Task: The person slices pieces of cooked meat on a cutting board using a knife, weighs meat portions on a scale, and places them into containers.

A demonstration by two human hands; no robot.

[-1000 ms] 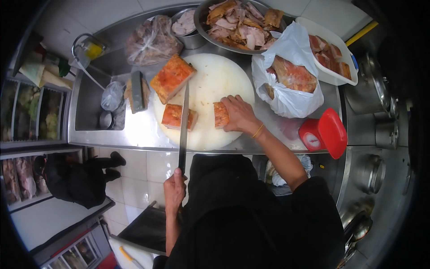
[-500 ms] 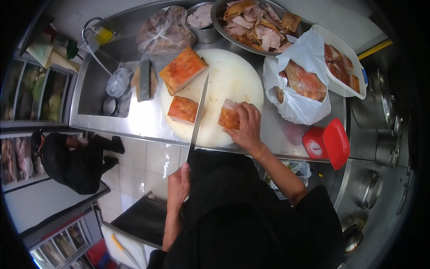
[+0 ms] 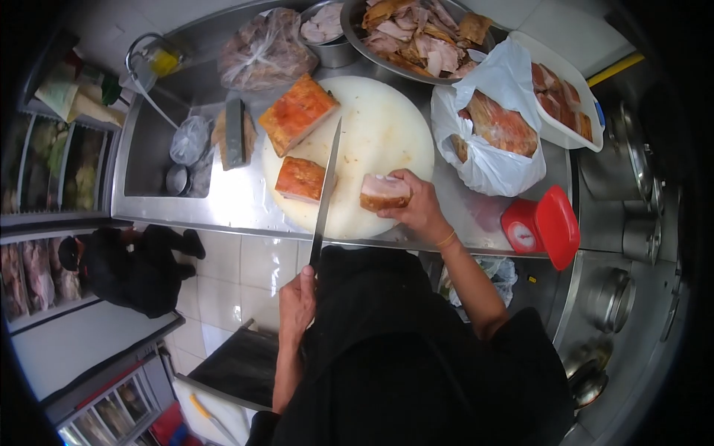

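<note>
My left hand (image 3: 298, 299) is closed on the handle of a long knife (image 3: 327, 186), whose blade points away from me over the round white cutting board (image 3: 375, 141). In my right hand (image 3: 419, 208) is a small piece of roast pork (image 3: 384, 192), gripped at its right side, with its pale cut face turned up and its browned skin toward me. A smaller pork block (image 3: 300, 178) lies on the board just left of the blade. Behind it rests a larger pork slab (image 3: 299, 115) with orange-brown skin, partly over the board's left edge.
A sharpening stone (image 3: 234, 134) and a sink (image 3: 152, 167) are to the left. A bowl of cut meat (image 3: 353, 33) stands at the back. Bagged meat (image 3: 498, 126), a white tub (image 3: 584, 137) and a red scale (image 3: 520, 225) sit right. Another person (image 3: 137, 267) bends at the lower left.
My right hand has turned the small pork piece so its pale cut face shows instead of the skin. The knife has barely moved. The view has shifted slightly.
</note>
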